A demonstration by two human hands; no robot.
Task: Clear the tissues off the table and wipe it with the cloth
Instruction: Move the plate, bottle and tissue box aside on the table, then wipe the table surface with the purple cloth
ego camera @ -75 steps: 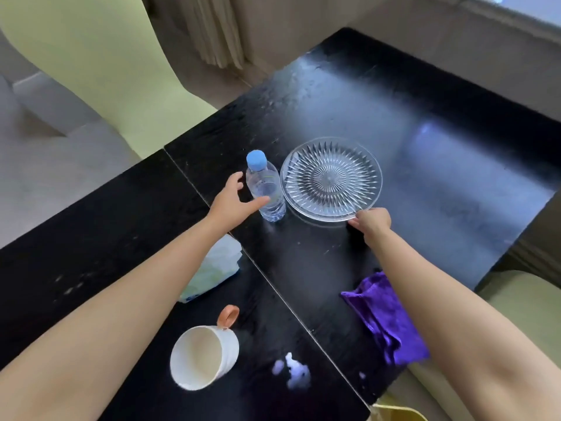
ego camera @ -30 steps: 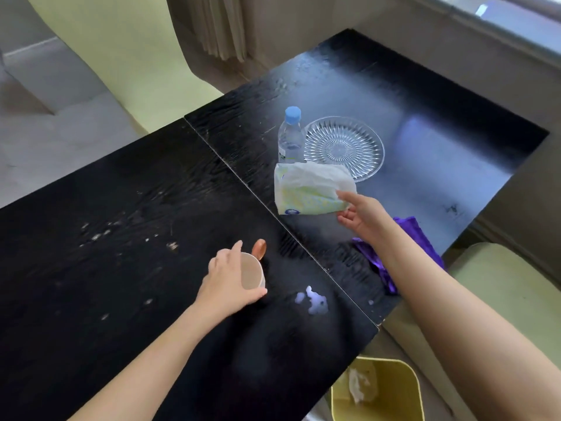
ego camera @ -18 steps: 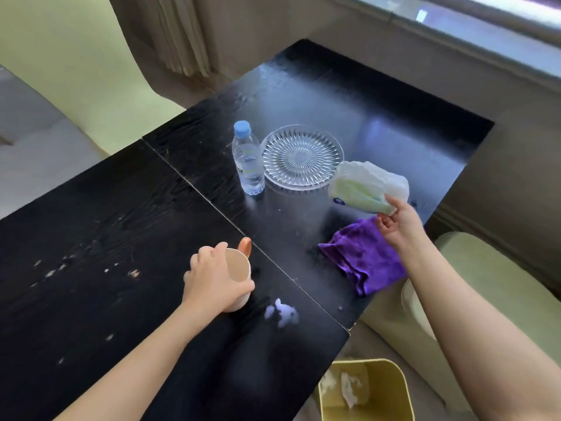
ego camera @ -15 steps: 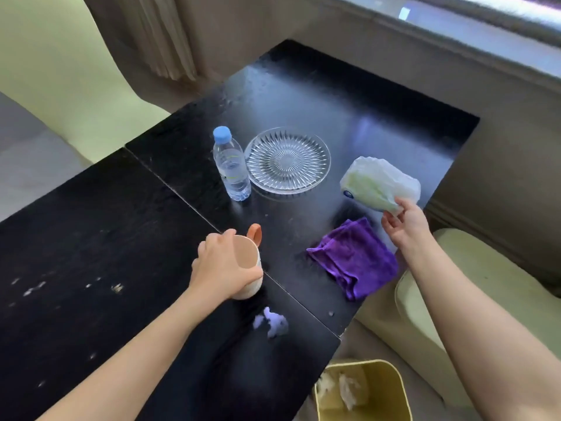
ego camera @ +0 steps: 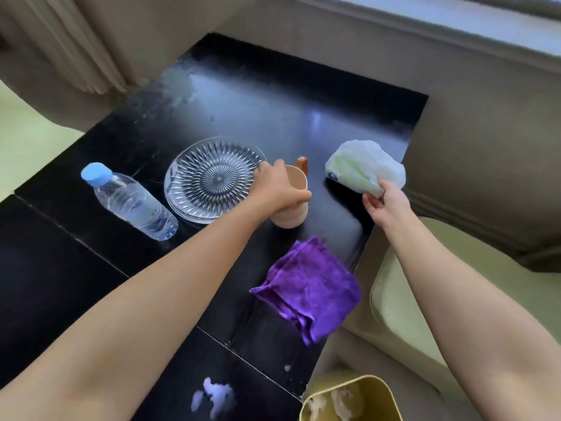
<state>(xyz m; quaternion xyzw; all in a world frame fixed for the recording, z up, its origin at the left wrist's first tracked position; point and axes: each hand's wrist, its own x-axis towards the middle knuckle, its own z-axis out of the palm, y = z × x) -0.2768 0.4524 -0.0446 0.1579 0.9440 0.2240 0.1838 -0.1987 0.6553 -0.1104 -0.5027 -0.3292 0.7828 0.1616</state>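
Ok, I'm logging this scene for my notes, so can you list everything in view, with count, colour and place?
table: one, black, under everything
water bottle: one, clear with a blue cap, far left
glass plate: one, clear, right of the bottle
mug: one, pale with an orange handle, beside the plate
tissue pack: one, white and green, near the table's right edge
cloth: one, purple, at the right edge, partly overhanging
tissue scraps: small clump, white, near edge
bin: one, yellow, below the near corner
chair: one, pale green, right of the table
left hand: gripping the mug
right hand: pinching the tissue pack
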